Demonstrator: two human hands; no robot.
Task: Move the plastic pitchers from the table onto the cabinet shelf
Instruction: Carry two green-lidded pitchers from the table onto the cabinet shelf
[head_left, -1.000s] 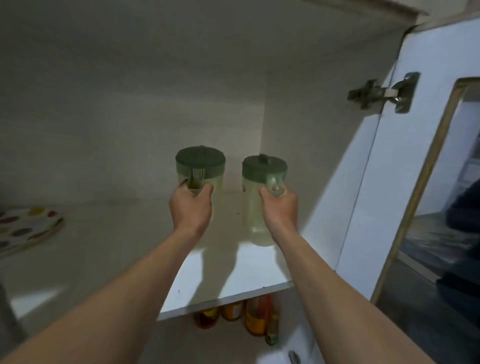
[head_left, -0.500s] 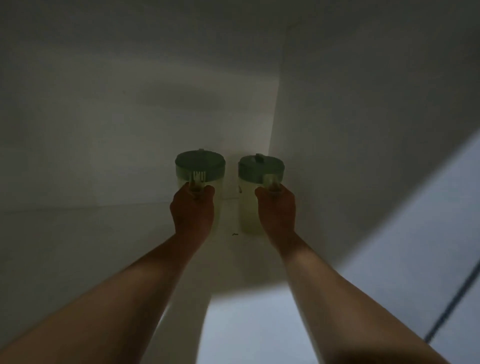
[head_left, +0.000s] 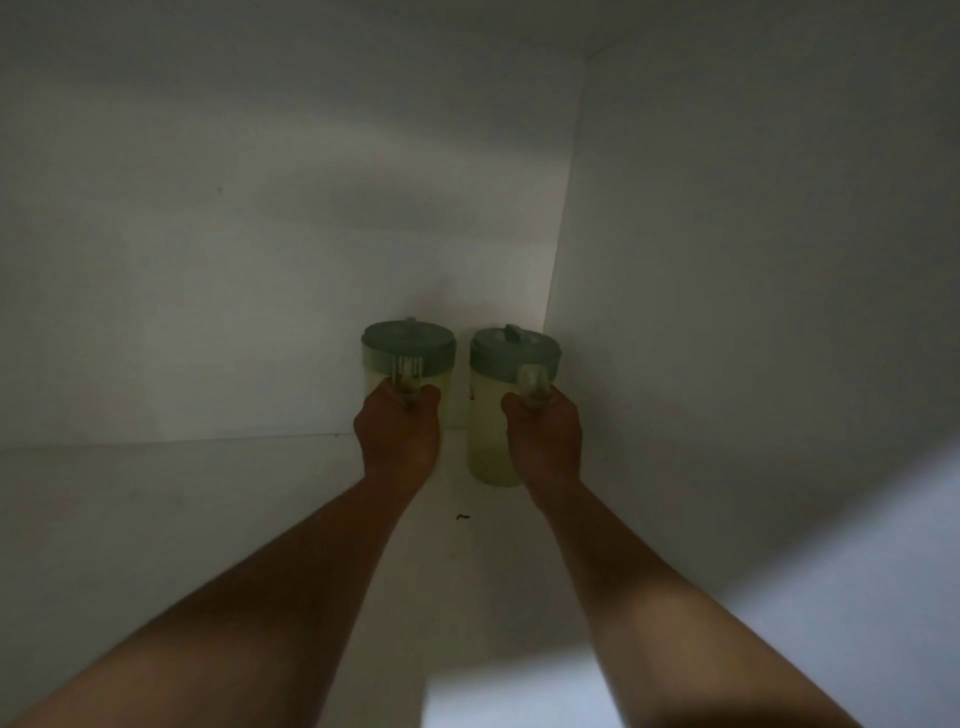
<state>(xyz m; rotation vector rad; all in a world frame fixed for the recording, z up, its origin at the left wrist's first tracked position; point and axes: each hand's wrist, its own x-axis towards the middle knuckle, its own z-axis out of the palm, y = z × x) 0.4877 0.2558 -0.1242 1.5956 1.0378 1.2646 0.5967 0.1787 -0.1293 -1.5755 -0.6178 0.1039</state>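
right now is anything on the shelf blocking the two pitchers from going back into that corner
Nothing visible does. The left hand and right hand grip the left pitcher and right pitcher by their handles, already near the shelf's back right corner. Only a tiny dark speck lies in front of them.

Two bare forearms come up from the bottom edge of the view, with no sleeve, watch, band or ring to be seen on either. The left hand (head_left: 399, 441) and the right hand (head_left: 543, 441) are both ungloved and show only their backs and knuckles, and the fingers are mostly out of sight. The light is dim, so fine detail such as nails or marks cannot be made out; each forearm looks smooth and narrows toward the wrist, and the upper arms lie outside the view.
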